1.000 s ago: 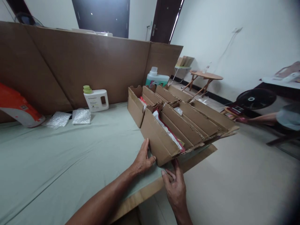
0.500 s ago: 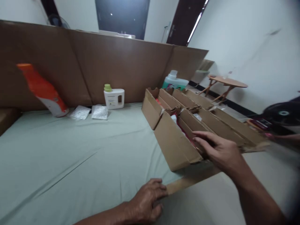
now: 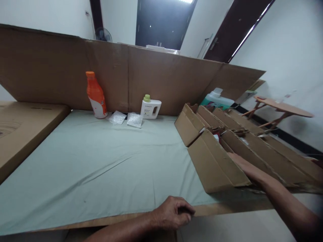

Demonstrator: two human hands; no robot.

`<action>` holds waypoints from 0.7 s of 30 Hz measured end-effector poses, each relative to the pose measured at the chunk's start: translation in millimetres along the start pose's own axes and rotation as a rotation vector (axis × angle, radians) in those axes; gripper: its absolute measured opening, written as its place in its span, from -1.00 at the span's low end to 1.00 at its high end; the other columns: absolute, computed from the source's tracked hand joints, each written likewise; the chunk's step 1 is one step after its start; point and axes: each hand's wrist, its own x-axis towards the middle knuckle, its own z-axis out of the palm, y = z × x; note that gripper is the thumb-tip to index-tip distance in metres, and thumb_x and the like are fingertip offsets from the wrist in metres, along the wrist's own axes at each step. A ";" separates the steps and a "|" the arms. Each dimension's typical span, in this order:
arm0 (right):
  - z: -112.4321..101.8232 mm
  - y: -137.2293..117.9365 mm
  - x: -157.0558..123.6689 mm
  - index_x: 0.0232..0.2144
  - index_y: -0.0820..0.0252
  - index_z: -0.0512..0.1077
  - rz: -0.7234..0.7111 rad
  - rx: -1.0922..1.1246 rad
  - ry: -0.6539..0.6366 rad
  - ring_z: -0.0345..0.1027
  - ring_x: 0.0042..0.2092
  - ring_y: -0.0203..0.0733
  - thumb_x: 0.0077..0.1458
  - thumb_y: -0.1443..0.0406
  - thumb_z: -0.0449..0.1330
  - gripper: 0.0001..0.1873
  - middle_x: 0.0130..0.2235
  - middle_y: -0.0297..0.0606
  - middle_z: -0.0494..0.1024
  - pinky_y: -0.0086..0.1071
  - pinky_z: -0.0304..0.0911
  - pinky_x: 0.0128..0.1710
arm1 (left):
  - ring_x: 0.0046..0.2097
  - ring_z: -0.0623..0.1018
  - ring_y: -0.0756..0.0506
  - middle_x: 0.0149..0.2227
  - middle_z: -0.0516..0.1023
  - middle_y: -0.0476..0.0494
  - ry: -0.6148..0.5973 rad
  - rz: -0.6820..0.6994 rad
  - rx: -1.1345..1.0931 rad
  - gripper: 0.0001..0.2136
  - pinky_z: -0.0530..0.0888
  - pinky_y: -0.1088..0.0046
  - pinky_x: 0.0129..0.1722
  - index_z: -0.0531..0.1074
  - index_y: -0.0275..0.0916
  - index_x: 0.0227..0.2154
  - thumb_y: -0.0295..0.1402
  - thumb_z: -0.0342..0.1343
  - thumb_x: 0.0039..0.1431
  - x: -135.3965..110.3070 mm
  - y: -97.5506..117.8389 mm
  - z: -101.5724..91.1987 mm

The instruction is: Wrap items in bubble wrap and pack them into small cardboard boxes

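Observation:
A cardboard divider box with several long slots lies at the right end of the green-covered table. My right hand reaches into the nearest slot, its fingers hidden behind the cardboard wall. My left hand rests on the table's near edge with fingers curled loosely and nothing visible in them.
A tall cardboard sheet walls the table's far side. In front of it stand an orange bottle, a white bottle with a green cap, two bubble-wrap pieces and a teal jug. A flat cardboard box lies left.
My view has swung left and back. My right hand has gone deeper into the nearest slot. My left hand stays at the table's edge.

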 end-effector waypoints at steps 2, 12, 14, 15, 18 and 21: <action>-8.7 -7.7 -6.6 -0.80 0.10 0.35 -0.018 -0.007 -0.060 0.49 -0.37 0.15 -0.19 0.13 0.16 -0.72 -0.55 -0.17 0.57 -0.22 0.35 -0.40 | -0.23 0.58 -0.08 -0.21 0.66 -0.21 -0.001 -0.025 -0.044 -0.66 0.46 0.44 -0.22 0.62 -0.36 -0.13 -0.48 0.14 0.00 -0.8 -0.1 0.8; -16.2 -89.6 -88.9 -0.37 -0.01 0.45 -0.287 0.275 0.837 0.48 -0.35 -0.03 -0.03 0.16 0.23 -0.88 -0.37 -0.20 0.59 -0.17 0.35 -0.29 | 0.01 0.54 -0.26 0.10 0.48 -0.38 0.262 -0.030 -0.460 -0.32 0.50 0.27 -0.10 0.47 -0.24 0.09 -0.08 0.42 -0.13 -42.6 20.3 -53.8; 37.3 -118.7 -109.2 -0.37 -0.05 0.46 -0.470 0.234 0.444 0.48 -0.36 -0.07 0.11 0.15 0.16 -0.89 -0.38 -0.31 0.61 -0.20 0.37 -0.31 | 0.13 0.47 -0.33 0.28 0.29 -0.39 0.396 0.024 -0.562 -0.08 0.53 0.26 -0.11 0.30 -0.11 0.25 -0.04 0.48 -0.24 -50.4 31.5 -66.1; 66.2 -131.8 -117.5 -0.36 -0.06 0.47 -0.589 0.216 0.197 0.50 -0.33 -0.08 0.13 0.16 0.12 -0.87 -0.34 -0.35 0.65 -0.22 0.39 -0.28 | 0.13 0.47 -0.34 0.29 0.29 -0.38 0.453 0.028 -0.596 -0.05 0.53 0.27 -0.11 0.27 -0.10 0.26 -0.03 0.49 -0.26 -54.2 36.5 -71.0; 125.2 -154.6 -130.2 -0.32 -0.01 0.56 -0.708 0.171 -0.074 0.54 -0.33 -0.21 0.10 0.28 0.19 -0.86 -0.35 -0.43 0.68 -0.38 0.38 -0.21 | -0.10 0.59 -0.22 0.01 0.56 -0.33 0.522 -0.066 -0.591 -0.28 0.53 0.37 -0.20 0.41 -0.24 0.11 -0.03 0.43 -0.11 -69.4 44.7 -84.9; 103.8 -141.5 -124.8 -0.19 0.09 0.58 -0.661 0.249 -0.062 0.55 -0.27 -0.20 0.14 0.27 0.21 -0.80 -0.28 -0.31 0.69 -0.39 0.37 -0.16 | -0.32 0.58 -0.13 -0.28 0.62 -0.13 0.564 -0.205 -0.497 -0.49 0.51 0.43 -0.35 0.50 -0.24 -0.07 -0.06 0.38 -0.02 -89.6 40.8 -102.1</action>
